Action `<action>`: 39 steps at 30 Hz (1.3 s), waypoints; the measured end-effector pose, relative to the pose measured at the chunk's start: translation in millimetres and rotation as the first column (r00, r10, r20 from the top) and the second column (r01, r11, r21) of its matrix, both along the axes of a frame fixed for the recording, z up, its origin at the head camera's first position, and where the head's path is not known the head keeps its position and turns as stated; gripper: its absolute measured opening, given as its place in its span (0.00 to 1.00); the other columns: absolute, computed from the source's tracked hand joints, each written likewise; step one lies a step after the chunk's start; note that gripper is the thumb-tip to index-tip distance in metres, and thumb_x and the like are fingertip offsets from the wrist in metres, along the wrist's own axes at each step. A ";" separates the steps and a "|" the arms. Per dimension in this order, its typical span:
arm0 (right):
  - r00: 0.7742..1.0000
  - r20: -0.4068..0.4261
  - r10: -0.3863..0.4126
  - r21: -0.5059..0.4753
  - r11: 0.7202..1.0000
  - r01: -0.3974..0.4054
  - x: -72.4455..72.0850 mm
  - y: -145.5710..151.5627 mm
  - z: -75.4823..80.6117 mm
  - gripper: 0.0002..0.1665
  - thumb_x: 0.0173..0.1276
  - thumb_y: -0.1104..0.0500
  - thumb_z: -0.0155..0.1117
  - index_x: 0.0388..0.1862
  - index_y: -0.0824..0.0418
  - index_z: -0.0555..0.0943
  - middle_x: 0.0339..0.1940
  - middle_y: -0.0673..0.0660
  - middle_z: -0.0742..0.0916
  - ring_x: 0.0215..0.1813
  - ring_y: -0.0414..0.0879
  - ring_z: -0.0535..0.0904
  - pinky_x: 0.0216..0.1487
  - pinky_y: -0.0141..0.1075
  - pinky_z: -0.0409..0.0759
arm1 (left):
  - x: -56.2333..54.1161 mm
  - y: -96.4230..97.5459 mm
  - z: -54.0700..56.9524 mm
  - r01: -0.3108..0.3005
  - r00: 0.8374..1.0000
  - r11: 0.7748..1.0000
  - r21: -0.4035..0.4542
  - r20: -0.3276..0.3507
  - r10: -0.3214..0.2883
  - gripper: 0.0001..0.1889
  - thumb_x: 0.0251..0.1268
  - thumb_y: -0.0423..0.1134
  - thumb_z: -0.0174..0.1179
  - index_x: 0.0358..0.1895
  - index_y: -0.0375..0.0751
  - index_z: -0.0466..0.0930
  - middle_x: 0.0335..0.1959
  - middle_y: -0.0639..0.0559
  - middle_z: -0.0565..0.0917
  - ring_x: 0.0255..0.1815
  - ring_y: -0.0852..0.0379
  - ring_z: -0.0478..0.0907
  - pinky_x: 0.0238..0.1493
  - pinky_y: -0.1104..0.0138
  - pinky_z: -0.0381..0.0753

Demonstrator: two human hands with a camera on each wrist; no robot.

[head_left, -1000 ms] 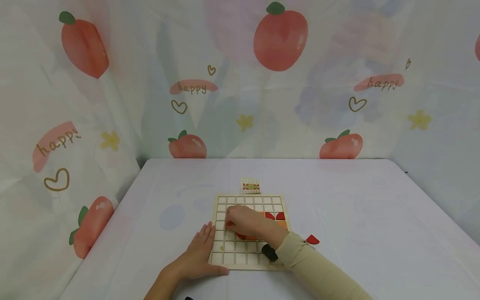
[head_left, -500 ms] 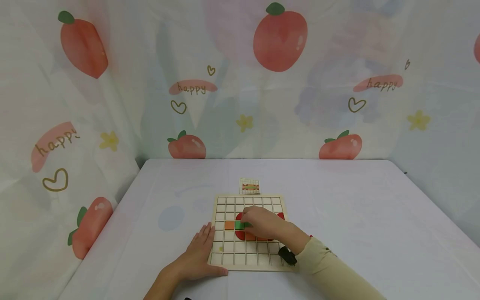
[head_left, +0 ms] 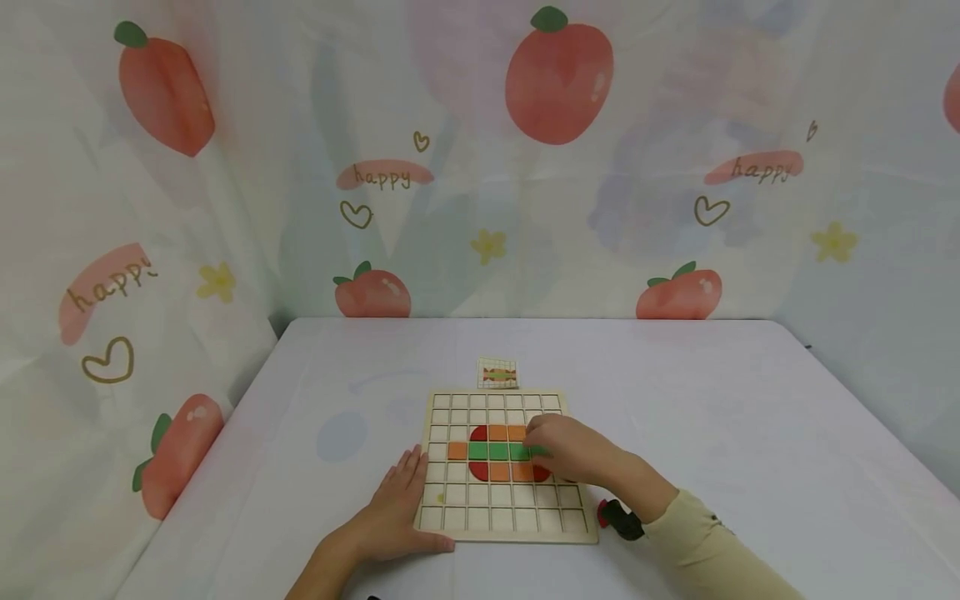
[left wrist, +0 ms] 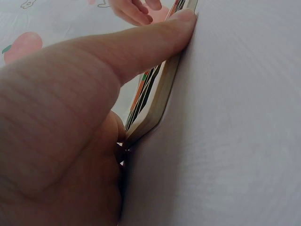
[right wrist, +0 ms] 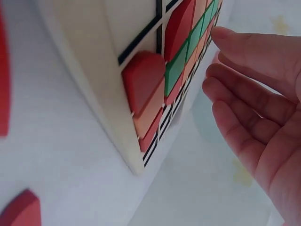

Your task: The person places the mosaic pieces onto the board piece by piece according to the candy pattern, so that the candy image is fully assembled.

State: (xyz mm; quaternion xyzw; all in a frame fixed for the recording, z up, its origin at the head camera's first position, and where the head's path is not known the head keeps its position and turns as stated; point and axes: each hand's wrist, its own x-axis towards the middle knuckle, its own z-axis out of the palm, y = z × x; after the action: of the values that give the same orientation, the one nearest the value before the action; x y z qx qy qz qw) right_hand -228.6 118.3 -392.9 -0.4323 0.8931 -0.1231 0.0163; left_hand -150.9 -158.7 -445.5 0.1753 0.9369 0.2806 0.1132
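A wooden grid board [head_left: 502, 521] lies on the table. On it, a row of green squares [head_left: 498, 452] runs across, with orange squares [head_left: 497, 472] and rounded red pieces [head_left: 478, 472] around it. My left hand [head_left: 393, 508] rests with extended fingers along the board's left edge; its thumb [left wrist: 155, 44] lies against the front edge. My right hand [head_left: 577, 450] hovers over the board's right part and hides some pieces. In the right wrist view, its fingers are loosely bent, with nothing between thumb and fingertips, beside the green squares.
Behind the board lies a small card [head_left: 497, 373] printed with a coloured grid pattern. Loose red pieces [right wrist: 22, 209] lie on the table right of the board. A black wrist device [head_left: 622, 520] is on the right wrist. Patterned fabric [head_left: 480, 192] surrounds the table.
My right hand has moved rightward along the board's middle row, from its left columns to its right side, uncovering an orange square and green squares. My left hand stays in place.
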 end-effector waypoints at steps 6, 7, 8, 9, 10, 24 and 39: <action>0.998 0.040 -0.046 -0.006 0.999 0.046 4.6 21.2 3.5 0.05 0.56 0.67 0.67 0.27 0.57 0.82 0.32 0.48 0.80 0.37 0.42 0.74 0.39 0.33 0.76 | 1.9 1.6 2.0 0.005 1.000 1.000 0.020 -0.001 -0.005 0.64 0.41 0.71 0.60 0.70 0.27 0.40 0.72 0.35 0.41 0.72 0.42 0.36 0.66 0.48 0.41; 0.997 0.052 -0.061 -0.007 0.998 0.061 5.4 25.0 3.7 0.06 0.56 0.67 0.66 0.27 0.56 0.83 0.32 0.47 0.80 0.38 0.42 0.74 0.39 0.33 0.77 | 2.1 1.9 2.4 0.005 1.000 1.000 0.021 -0.002 -0.005 0.64 0.41 0.71 0.60 0.70 0.27 0.40 0.72 0.35 0.41 0.72 0.42 0.36 0.66 0.48 0.41; 0.995 0.066 -0.081 -0.010 0.997 0.082 6.3 28.8 3.8 0.06 0.56 0.67 0.66 0.28 0.56 0.83 0.33 0.47 0.80 0.38 0.42 0.75 0.39 0.34 0.77 | 2.3 2.0 2.7 0.003 1.000 1.000 0.020 -0.002 -0.003 0.64 0.41 0.71 0.60 0.70 0.27 0.40 0.72 0.35 0.41 0.72 0.42 0.36 0.66 0.48 0.41; 0.991 0.083 -0.104 -0.014 0.994 0.106 7.2 32.5 3.6 0.06 0.56 0.67 0.67 0.30 0.57 0.84 0.34 0.47 0.81 0.38 0.42 0.75 0.39 0.34 0.77 | 2.4 2.0 3.0 0.002 1.000 1.000 0.018 -0.001 -0.002 0.64 0.41 0.71 0.60 0.70 0.27 0.40 0.72 0.35 0.41 0.72 0.42 0.36 0.66 0.48 0.41; 0.987 0.100 -0.124 -0.016 0.992 0.126 7.9 36.0 3.3 0.06 0.56 0.67 0.67 0.31 0.57 0.85 0.34 0.47 0.81 0.38 0.42 0.75 0.40 0.35 0.77 | 2.4 2.0 3.3 0.000 1.000 1.000 0.017 -0.001 0.000 0.64 0.41 0.71 0.60 0.70 0.27 0.41 0.72 0.36 0.42 0.72 0.42 0.36 0.66 0.48 0.41; 0.966 0.123 -0.226 0.020 0.974 0.226 18.4 61.3 2.1 0.11 0.53 0.66 0.70 0.37 0.65 0.85 0.36 0.50 0.82 0.40 0.47 0.78 0.42 0.40 0.78 | 3.5 -1.5 2.4 -0.004 1.000 1.000 0.014 0.002 0.004 0.64 0.41 0.71 0.60 0.70 0.27 0.40 0.72 0.36 0.41 0.72 0.43 0.35 0.66 0.48 0.41; 0.914 0.212 -0.347 0.058 0.938 0.342 27.1 83.4 1.4 0.11 0.52 0.64 0.71 0.36 0.61 0.85 0.34 0.47 0.81 0.39 0.46 0.77 0.43 0.40 0.78 | 1.7 1.1 2.3 -0.005 1.000 1.000 0.005 0.003 0.005 0.64 0.40 0.72 0.60 0.70 0.28 0.40 0.72 0.36 0.41 0.72 0.43 0.36 0.66 0.49 0.41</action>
State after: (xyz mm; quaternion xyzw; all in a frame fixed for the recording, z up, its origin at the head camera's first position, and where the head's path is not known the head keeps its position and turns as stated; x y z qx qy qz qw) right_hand -201.5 201.7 -391.5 -0.2519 0.9491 -0.1621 0.0969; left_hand -149.2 -157.6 -443.1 0.1730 0.9364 0.2834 0.1137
